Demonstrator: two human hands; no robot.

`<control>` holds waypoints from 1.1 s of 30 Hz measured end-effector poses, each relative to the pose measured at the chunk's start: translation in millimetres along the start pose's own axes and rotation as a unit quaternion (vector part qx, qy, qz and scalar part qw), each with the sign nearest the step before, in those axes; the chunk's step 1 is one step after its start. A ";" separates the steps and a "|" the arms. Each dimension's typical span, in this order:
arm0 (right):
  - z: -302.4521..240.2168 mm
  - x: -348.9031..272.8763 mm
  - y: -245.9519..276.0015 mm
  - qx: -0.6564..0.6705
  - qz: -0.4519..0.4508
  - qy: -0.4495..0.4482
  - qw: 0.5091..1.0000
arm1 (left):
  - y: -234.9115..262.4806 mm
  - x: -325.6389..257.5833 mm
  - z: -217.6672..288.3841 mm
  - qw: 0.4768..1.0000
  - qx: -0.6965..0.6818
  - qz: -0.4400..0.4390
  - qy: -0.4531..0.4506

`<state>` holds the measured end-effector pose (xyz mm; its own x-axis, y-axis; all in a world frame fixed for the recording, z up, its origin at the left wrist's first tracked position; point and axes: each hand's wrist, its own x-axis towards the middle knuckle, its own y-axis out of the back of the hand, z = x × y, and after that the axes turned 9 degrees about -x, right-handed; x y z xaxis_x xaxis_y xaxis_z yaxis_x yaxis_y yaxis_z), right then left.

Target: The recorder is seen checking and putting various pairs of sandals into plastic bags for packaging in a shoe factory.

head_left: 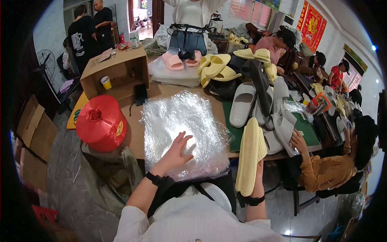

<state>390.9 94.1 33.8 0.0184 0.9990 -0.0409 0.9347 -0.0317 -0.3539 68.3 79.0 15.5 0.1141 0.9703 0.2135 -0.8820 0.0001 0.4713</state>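
Note:
A stack of clear plastic bags (173, 113) lies flat on the table before me. Over its lower part my left hand (175, 152) is spread, fingers apart and holding nothing; whether it touches the top bag I cannot tell. To the right, my right hand (259, 166) grips a pale yellow slipper (249, 161), held upright with its ribbed sole showing. A second yellow layer behind it may be another slipper. Most of that hand's fingers are hidden behind it. Beyond it, white slippers (242, 105) and dark slippers (258, 76) are heaped on a green mat (234, 115).
At the left stand a red twine roll (100, 123) and an open cardboard box (115, 72) with a yellow cup (105, 82). Pink slippers (173, 61) rest on plastic bags at the back. A co-worker in brown (326, 171) reaches to the slippers from the right.

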 end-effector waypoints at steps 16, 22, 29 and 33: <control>7.6 -34.2 -33.8 -0.678 -0.229 0.210 0.666 | 6.4 -9.3 30.8 0.999 0.014 0.038 -0.033; 16.2 -21.8 -75.8 -0.712 -0.221 0.251 0.617 | -1.0 -13.1 46.0 0.981 0.116 -0.044 -0.150; 87.8 57.1 -108.7 -0.652 -0.172 0.313 0.669 | -4.4 -17.4 65.4 0.972 0.087 -0.081 -0.204; 77.3 83.6 -171.4 -0.741 -0.169 0.229 0.609 | 8.3 -29.3 76.1 0.973 0.077 -0.066 -0.209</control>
<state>204.8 180.6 18.7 -0.4842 0.8551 0.1853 0.2009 -0.0975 0.9748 92.4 32.2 78.3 0.4258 0.7809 0.4570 -0.7723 0.0506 0.6332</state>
